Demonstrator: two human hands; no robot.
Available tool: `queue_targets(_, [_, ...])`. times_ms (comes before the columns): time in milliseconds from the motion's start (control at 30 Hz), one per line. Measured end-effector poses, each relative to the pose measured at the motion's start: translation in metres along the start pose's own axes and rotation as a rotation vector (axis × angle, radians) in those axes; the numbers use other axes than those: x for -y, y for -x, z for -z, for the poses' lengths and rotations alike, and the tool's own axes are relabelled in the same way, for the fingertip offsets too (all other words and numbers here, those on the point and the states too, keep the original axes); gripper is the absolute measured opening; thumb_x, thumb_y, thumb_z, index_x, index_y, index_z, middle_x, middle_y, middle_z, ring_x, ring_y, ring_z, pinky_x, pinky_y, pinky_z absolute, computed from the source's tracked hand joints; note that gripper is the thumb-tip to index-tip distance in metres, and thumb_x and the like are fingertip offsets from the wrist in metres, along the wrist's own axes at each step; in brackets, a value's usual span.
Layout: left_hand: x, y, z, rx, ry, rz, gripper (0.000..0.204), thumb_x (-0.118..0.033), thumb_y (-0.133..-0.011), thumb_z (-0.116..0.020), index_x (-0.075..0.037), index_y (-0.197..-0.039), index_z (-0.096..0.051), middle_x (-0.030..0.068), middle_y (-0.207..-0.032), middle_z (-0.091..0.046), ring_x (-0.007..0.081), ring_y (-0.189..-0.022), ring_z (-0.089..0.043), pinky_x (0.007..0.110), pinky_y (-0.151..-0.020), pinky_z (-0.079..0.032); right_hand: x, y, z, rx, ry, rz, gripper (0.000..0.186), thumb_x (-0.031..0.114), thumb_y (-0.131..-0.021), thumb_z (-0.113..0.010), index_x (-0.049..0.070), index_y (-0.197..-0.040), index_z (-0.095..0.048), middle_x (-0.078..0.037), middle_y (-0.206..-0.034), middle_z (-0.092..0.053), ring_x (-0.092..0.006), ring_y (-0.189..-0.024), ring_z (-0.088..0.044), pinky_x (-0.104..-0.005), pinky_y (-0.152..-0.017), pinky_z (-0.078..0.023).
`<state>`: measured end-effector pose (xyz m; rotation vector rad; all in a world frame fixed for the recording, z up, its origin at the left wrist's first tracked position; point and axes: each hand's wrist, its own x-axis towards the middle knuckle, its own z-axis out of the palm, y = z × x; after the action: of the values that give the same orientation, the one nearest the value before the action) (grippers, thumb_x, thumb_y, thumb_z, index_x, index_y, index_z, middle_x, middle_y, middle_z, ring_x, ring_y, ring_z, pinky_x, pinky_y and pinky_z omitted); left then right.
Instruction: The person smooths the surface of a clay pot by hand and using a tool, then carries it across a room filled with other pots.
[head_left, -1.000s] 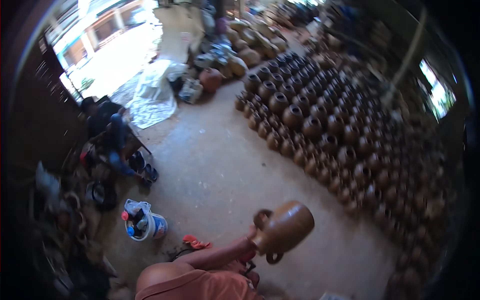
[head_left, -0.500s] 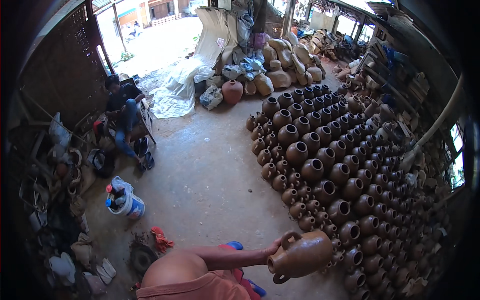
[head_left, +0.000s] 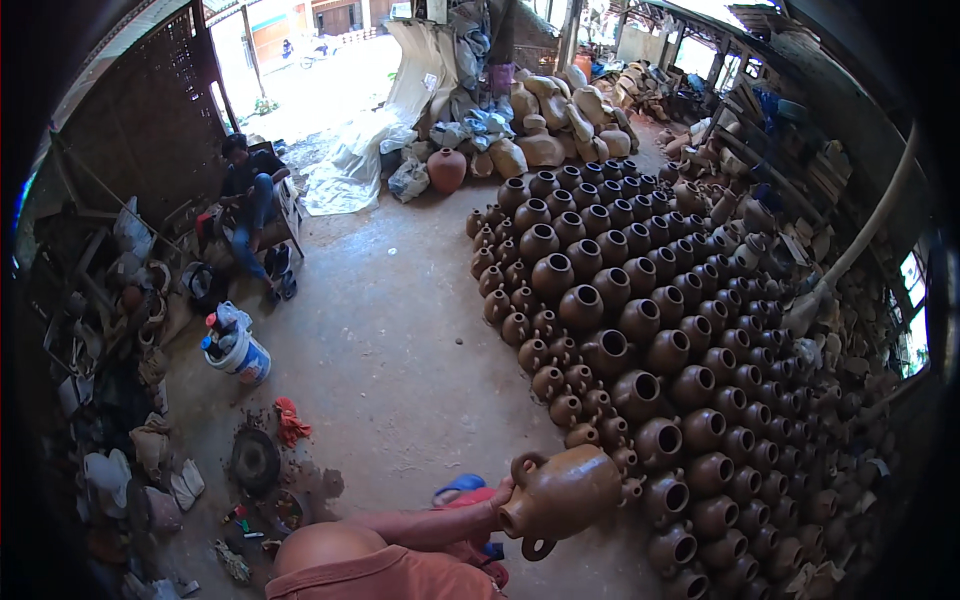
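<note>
A glazed brown clay jug point(head_left: 572, 488) with two loop handles lies tilted on its side in the air, its mouth toward the left. My left hand point(head_left: 504, 496) is closed on it by the neck and upper handle; the jug hides part of the fingers. My left forearm reaches in from the lower edge, beside a reddish sleeve. My right hand does not show. Just right of the jug stand small handled clay jugs point(head_left: 566, 410) in rows, with larger wide-mouthed clay pots point(head_left: 638, 395) beyond them.
A white bucket point(head_left: 247, 358) holding bottles stands at the left, near a seated person point(head_left: 250, 195). An orange-red cloth point(head_left: 291, 423) and a dark round disc point(head_left: 255, 461) lie on the concrete floor. Pale clay vessels point(head_left: 545, 105) and a white sheet point(head_left: 345, 178) are at the back.
The view has shifted, and more floor shows at the lower left. The jug appears farther left and slightly higher in the picture, still in my left hand.
</note>
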<state>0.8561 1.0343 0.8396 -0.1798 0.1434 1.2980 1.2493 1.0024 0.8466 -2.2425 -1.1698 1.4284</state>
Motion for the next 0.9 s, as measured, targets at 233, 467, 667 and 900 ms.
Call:
queue_targets(233, [0.101, -0.079, 0.008, 0.156, 0.149, 0.054, 0.075, -0.055, -0.107, -0.053, -0.009, -0.163, -0.038, 0.0227, -0.160, -0.050, 0.0397, -0.142, -0.056, 0.061, -0.120, -0.044, 0.035, -0.051, 0.100, -0.007, 0.065, 0.083, 0.064, 0.043, -0.107, -0.061, 0.002, -0.153, -0.044, -0.010, -0.137, -0.046, -0.0215, -0.121, -0.042, -0.0442, -0.101, -0.042])
queue_targets(467, [0.189, -0.171, -0.027, 0.084, 0.072, 0.057, 0.067, -0.052, -0.107, -0.055, -0.012, -0.160, -0.045, 0.0180, -0.158, -0.054, 0.0359, -0.140, -0.059, 0.056, -0.120, -0.047, 0.030, -0.091, 0.180, -0.011, 0.106, 0.000, 0.068, 0.046, -0.108, -0.058, 0.005, -0.158, -0.037, -0.010, -0.148, -0.038, -0.0234, -0.132, -0.036, -0.0449, -0.109, -0.037])
queue_targets(667, [0.232, -0.219, -0.046, -0.135, -0.048, 0.114, 0.066, -0.054, -0.109, -0.048, -0.012, -0.160, -0.046, 0.0178, -0.157, -0.055, 0.0336, -0.139, -0.060, 0.053, -0.120, -0.047, 0.017, -0.120, 0.248, 0.001, 0.139, -0.058, 0.072, 0.048, -0.109, -0.056, 0.007, -0.162, -0.030, -0.011, -0.157, -0.031, -0.0249, -0.141, -0.030, -0.0455, -0.116, -0.032])
queue_targets(900, [0.287, -0.234, -0.038, -0.180, -0.166, -0.022, 0.071, -0.056, -0.107, -0.047, -0.008, -0.159, -0.046, 0.0212, -0.154, -0.057, 0.0367, -0.136, -0.062, 0.053, -0.118, -0.049, -0.062, -0.149, 0.334, 0.077, 0.190, -0.139, 0.077, 0.051, -0.110, -0.053, 0.010, -0.167, -0.023, -0.012, -0.168, -0.023, -0.0268, -0.152, -0.024, -0.0462, -0.124, -0.027])
